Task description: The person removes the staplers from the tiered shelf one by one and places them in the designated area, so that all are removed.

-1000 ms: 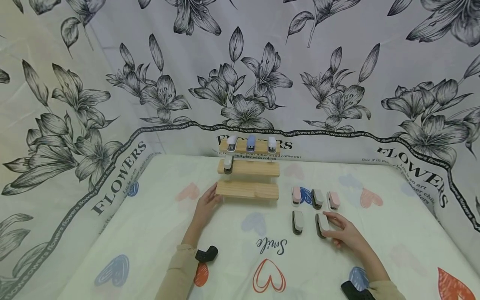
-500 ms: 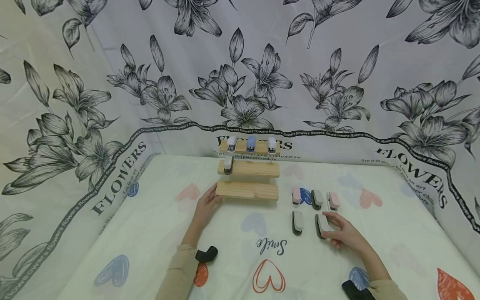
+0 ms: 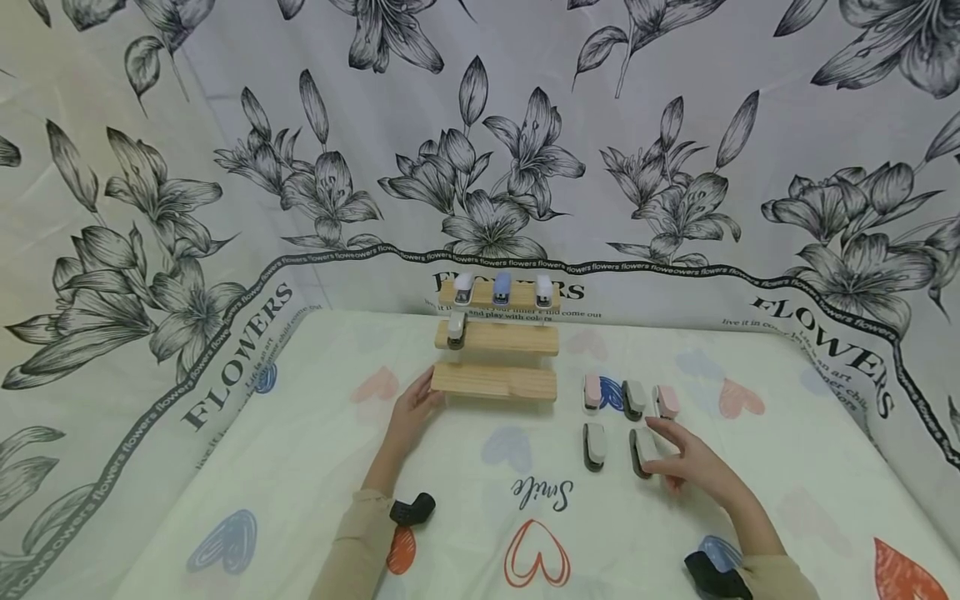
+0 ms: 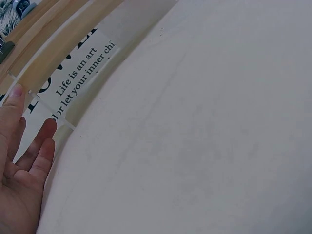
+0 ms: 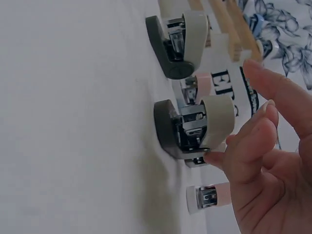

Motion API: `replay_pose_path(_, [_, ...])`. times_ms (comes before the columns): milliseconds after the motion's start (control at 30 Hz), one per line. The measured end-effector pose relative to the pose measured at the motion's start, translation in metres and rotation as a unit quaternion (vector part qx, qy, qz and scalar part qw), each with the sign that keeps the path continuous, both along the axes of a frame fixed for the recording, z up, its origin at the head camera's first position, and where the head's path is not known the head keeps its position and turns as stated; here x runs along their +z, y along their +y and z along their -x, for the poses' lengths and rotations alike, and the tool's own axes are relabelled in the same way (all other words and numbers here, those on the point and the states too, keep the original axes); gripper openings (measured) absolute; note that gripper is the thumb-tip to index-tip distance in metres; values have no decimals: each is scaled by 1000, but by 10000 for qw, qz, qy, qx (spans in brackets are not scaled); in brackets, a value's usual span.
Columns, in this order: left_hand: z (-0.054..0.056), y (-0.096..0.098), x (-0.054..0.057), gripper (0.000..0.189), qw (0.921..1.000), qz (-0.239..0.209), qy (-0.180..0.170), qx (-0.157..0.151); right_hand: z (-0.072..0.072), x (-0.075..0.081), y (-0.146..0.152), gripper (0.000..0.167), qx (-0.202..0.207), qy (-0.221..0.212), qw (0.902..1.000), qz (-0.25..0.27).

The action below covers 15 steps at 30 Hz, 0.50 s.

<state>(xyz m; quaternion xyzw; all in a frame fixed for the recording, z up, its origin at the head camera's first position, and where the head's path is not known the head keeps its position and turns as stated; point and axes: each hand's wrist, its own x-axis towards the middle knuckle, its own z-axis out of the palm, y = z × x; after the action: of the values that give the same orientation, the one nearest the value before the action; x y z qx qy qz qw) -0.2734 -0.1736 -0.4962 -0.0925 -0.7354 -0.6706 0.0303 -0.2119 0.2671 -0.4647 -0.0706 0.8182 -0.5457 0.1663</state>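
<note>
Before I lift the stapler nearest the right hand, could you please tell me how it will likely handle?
The stapler should stay stiff, as its casing looks hard. The metal mechanism showing at its end may make it somewhat heavy for its size. Resting on its long dark base, it seems unlikely to roll.

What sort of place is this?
Probably a screened-off indoor work area: flower-printed fabric rises behind a heart-patterned table covering, where a tiered wooden stand and several staplers sit.
</note>
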Motion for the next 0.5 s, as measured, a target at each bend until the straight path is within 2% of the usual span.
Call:
replay_pose_path(67, [-3,1,7,53,10000,39,-10,-21,3,4,-1,75,29,139,9998,-104])
replay_pose_path(500, [-3,2,8,54,9999,59,-129,18,26,31,-33,64,54,659,9973,310])
